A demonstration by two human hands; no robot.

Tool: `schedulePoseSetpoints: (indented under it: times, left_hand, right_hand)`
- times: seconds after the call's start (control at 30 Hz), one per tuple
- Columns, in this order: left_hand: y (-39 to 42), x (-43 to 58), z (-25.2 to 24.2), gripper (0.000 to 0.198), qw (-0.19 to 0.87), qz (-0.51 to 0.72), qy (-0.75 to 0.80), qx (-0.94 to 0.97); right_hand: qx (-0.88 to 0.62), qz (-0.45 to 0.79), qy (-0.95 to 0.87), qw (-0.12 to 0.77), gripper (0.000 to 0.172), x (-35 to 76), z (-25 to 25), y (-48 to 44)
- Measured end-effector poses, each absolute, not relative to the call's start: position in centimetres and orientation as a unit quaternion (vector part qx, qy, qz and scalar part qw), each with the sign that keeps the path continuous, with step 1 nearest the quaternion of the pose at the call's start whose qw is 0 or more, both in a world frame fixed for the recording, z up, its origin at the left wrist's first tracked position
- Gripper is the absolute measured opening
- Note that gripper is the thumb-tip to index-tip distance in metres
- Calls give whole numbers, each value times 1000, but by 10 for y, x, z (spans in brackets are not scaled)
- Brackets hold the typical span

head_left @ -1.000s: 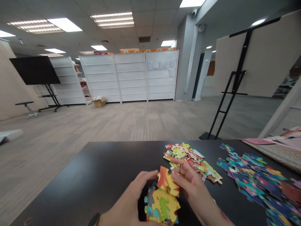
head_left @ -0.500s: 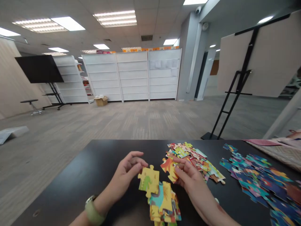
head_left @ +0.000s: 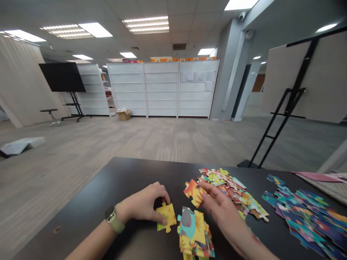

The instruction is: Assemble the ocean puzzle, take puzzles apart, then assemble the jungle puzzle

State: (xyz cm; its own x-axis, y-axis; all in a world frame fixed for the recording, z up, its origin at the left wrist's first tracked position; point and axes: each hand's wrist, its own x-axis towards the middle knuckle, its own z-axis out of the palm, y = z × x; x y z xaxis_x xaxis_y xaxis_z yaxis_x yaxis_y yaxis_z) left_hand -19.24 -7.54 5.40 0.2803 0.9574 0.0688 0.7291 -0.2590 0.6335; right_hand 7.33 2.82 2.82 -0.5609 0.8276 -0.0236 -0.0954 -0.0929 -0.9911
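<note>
In my left hand [head_left: 148, 202] is a yellow puzzle piece [head_left: 169, 215] with a bit of green, gripped at its left side just over the dark table. My right hand [head_left: 221, 207] pinches an orange and yellow puzzle piece [head_left: 194, 193] between thumb and fingers, held up above the tabletop. Between the hands, nearer to me, lies a stack of yellow and teal puzzle pieces [head_left: 199, 227]. Behind my right hand is a loose heap of red, yellow and green puzzle pieces [head_left: 238, 193], partly hidden by that hand.
A spread of blue and purple puzzle pieces [head_left: 306, 213] covers the right of the black table [head_left: 127, 173]. At the right edge is a woven item with pink cloth [head_left: 320, 177]. Beyond the table stand a black easel-like stand [head_left: 282, 119] and white shelves [head_left: 162, 90].
My left hand has lowered and turned over the yellow piece, drawing it left, apart from the stack. The right hand still holds the orange piece. The camera view has swung slightly left.
</note>
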Motion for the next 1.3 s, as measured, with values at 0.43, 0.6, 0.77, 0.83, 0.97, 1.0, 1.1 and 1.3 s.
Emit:
schedulePoseSetpoints:
  times: [0.43, 0.6, 0.77, 0.83, 0.97, 1.0, 1.1, 1.3]
  left_hand:
    - [-75, -177, 57, 14, 352, 327, 500, 721]
    - [-81, -162, 56, 18, 331, 453, 501, 659]
    - [-90, -124, 37, 52, 335, 495, 514, 615]
    - [-89, -117, 30, 43, 317, 489, 537, 610]
    - [-81, -126, 35, 36, 378, 576, 480, 543]
    - [-78, -133, 40, 43, 390, 596, 464, 526]
    - [-71, -165, 54, 52, 377, 568, 501, 534]
    - [-70, -241, 56, 16, 298, 384, 664, 568]
  right_hand:
    - [-356, 415, -805, 229, 22, 90, 56, 10]
    - [-338, 548, -696, 318, 42, 85, 51, 17]
    - [-317, 569, -699, 296, 44, 82, 51, 9]
    - [-327, 540, -726, 273, 57, 83, 54, 3]
    - [-323, 477, -786, 224, 75, 87, 63, -3]
    - [-318, 469, -795, 219, 60, 87, 65, -3]
    - [-316, 452, -799, 241, 17, 87, 64, 1]
    - [-339, 577, -668, 324, 32, 85, 53, 15]
